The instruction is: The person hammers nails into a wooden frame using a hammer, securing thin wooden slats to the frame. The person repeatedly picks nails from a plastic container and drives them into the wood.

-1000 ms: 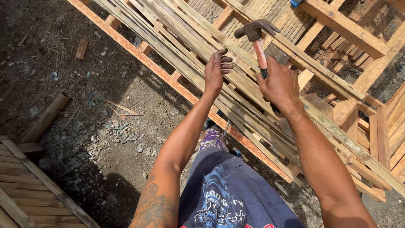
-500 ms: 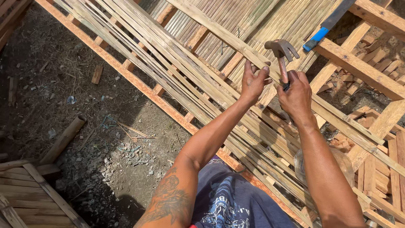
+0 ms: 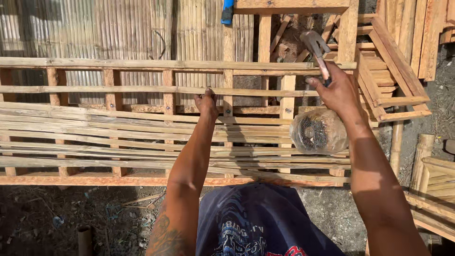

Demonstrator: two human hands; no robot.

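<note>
My right hand grips the handle of a claw hammer, its steel head raised above the upper rail of a wooden frame. My left hand is pinched on a thin bamboo slat that runs across the frame; whether a nail is between the fingers cannot be told. Several long bamboo slats lie side by side over the frame's uprights. A clear plastic tub of nails rests on the slats just below my right wrist.
A wall of split bamboo stands behind the frame. Stacked wooden frames lie at the right, with a blue-handled tool at the top. Bamboo poles stand at the right edge. Dirt ground with debris lies below.
The view has swung so the frame now lies level across it. Both hands have spread apart: the left moved left along the slat, and the right holds the hammer raised at the right.
</note>
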